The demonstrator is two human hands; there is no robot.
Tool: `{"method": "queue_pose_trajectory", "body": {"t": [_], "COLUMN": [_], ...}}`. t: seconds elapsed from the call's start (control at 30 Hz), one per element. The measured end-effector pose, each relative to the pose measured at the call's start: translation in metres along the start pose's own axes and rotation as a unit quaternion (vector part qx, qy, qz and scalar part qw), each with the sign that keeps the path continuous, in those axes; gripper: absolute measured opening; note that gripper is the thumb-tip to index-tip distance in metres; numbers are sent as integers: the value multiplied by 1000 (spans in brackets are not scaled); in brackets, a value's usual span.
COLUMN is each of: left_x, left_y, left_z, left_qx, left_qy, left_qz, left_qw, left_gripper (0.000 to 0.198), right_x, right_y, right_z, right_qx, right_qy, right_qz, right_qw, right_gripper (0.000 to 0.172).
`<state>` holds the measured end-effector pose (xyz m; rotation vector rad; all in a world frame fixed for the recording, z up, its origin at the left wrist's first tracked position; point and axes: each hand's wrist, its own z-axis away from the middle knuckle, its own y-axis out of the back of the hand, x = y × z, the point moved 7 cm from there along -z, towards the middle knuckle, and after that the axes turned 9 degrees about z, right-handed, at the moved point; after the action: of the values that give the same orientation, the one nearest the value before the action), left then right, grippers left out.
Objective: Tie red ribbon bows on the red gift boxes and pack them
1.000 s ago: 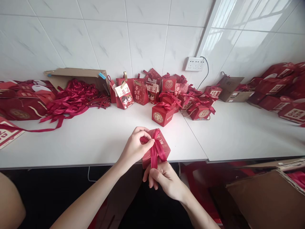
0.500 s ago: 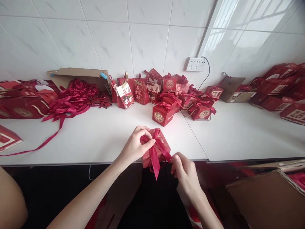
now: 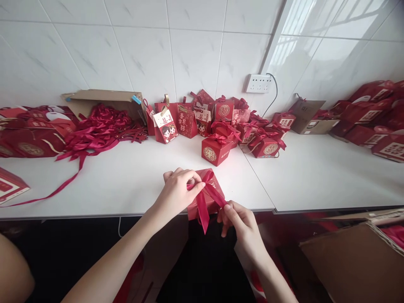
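A small red gift box [image 3: 211,181] sits at the front edge of the white table [image 3: 132,181]. A dark red ribbon [image 3: 202,206] crosses over its top and hangs down in front. My left hand [image 3: 176,191] pinches the ribbon at the knot on top of the box. My right hand [image 3: 238,219] is below and right of the box, its fingers closed on one ribbon tail pulled out to the right. The other tail dangles free over the table edge.
Several finished red boxes with bows [image 3: 217,149] stand behind. A heap of loose red ribbons [image 3: 97,130] lies by a cardboard box [image 3: 101,101] at the back left. More red boxes [image 3: 372,122] line the right table. A brown carton [image 3: 353,261] stands low right.
My right hand let go of both hanging tails below the box, moved right and took one tail, then drew in slightly toward the box. My left hand stayed on the knot.
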<state>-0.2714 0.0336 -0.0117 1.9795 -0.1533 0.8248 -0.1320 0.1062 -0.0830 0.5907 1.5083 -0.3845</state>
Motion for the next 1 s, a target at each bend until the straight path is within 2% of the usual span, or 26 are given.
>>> {"method": "queue_pose_trajectory", "body": {"t": [0.2, 0.47, 0.53, 0.6, 0.67, 0.77, 0.83, 0.9, 1.0], "left_x": [-2, -3, -4, -5, -4, -1, -1, -4, -13], "left_y": [-3, -4, -4, -4, 0, 8, 14, 20, 22], "left_z": [-3, -4, -4, -4, -4, -3, -1, 2, 6], "left_qx": [-17, -20, -22, -22, -22, -41, -56, -53, -37], "left_qy": [12, 20, 21, 19, 19, 30, 46, 65, 101], "left_qz": [16, 14, 16, 20, 28, 54, 81, 92, 83], "left_qw": [1000, 1000, 999, 999, 999, 997, 994, 992, 991], "left_gripper": [18, 18, 18, 19, 21, 23, 24, 24, 24], "right_x": [0, 17, 16, 11, 0, -31, -57, -79, -90], "right_y": [11, 25, 31, 41, 58, 77, 65, 41, 8], "right_z": [-8, -7, -6, -7, -13, -30, -46, -63, -85], "right_qx": [15, 16, 8, 1, 50, 162, 152, 103, 41], "right_qy": [17, 20, 19, 12, 5, 23, 66, 103, 85], "right_qz": [-67, -139, -102, -17, 84, 200, 268, 350, 435], "right_qw": [998, 990, 995, 1000, 995, 966, 949, 925, 895], "right_gripper": [42, 43, 44, 43, 40, 37, 37, 41, 51]}}
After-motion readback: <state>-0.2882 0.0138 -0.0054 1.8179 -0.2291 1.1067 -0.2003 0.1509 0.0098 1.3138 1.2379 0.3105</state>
